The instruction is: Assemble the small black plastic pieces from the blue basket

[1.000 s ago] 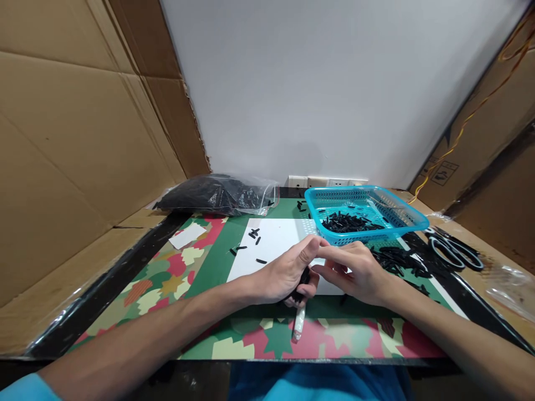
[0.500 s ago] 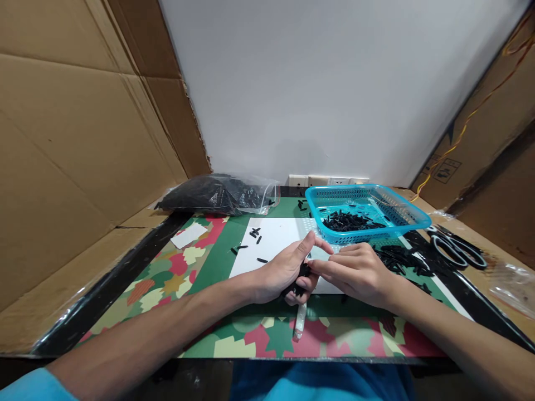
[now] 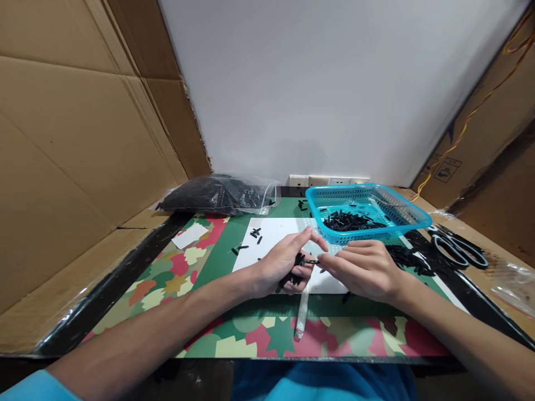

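A bunch of small black stick-like pieces lies in the curled fingers of my left hand, whose thumb and index finger stand apart above it. My right hand pinches one short black piece by its end, beside the bunch. The other end of that piece points at my left hand's fingers. Under both hands is a white sheet with several loose black pieces. A narrow whitish strip sticks out toward me below my left hand.
A blue basket with many black pieces stands behind my right hand. More pieces are heaped right of it, near scissors. A clear bag of black material lies at the back left. Cardboard walls flank the table.
My right hand has moved slightly right, away from my left hand, with a black piece now showing at its fingertips. My left hand still holds the bunch.
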A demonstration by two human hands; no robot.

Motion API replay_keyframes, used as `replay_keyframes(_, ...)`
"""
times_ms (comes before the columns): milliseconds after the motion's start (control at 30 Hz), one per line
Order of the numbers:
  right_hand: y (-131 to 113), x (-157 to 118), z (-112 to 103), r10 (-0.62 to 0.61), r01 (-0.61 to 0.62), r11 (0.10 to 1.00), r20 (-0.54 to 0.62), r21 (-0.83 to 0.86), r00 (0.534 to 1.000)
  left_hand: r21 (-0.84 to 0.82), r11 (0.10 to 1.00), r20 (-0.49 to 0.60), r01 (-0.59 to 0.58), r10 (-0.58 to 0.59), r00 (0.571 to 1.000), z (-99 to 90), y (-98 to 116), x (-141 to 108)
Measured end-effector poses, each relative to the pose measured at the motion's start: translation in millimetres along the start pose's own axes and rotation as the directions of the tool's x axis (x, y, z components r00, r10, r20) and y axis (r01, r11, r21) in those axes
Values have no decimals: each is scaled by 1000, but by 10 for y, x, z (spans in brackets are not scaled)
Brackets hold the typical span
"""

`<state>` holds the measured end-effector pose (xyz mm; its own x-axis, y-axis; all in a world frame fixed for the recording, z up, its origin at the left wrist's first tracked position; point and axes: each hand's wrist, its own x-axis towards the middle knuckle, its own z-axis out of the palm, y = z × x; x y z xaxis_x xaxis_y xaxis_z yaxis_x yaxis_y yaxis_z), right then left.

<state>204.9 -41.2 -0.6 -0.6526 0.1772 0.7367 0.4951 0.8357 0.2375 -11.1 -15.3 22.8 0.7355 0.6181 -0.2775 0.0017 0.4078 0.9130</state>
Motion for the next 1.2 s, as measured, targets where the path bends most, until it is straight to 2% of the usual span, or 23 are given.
replay_keyframes(200,87,-13,-33,127,-124,992,-79,31,989,31,998,-26,-61,61,998,-3,65,1)
replay_keyframes(433,105,28,-74,135,-135,991,-100,3,986,67,991,35,-112,110,993,21,77,-31)
replay_keyframes(667,99,13,-74,145,-143,989,-113,22,983,73,989,16,-129,128,992,16,67,-20)
replay_keyframes(800,99,-2,-139,191,-180,976,-86,118,978,64,987,-19,-149,151,988,-4,71,-14)
replay_keyframes(933,163,-1,-243,242,-234,939,-1,251,970,43,988,-46,-151,153,987,-37,73,-6)
replay_keyframes(1067,252,6,-286,178,-185,978,82,95,981,34,992,-36,-120,121,992,-36,69,-9)
replay_keyframes(1133,243,19,-257,139,-140,990,82,6,987,40,995,-20,-91,92,996,-21,60,-15)
replay_keyframes(1200,184,40,-193,129,-129,992,57,-6,990,57,997,1,-47,47,999,-1,44,-23)
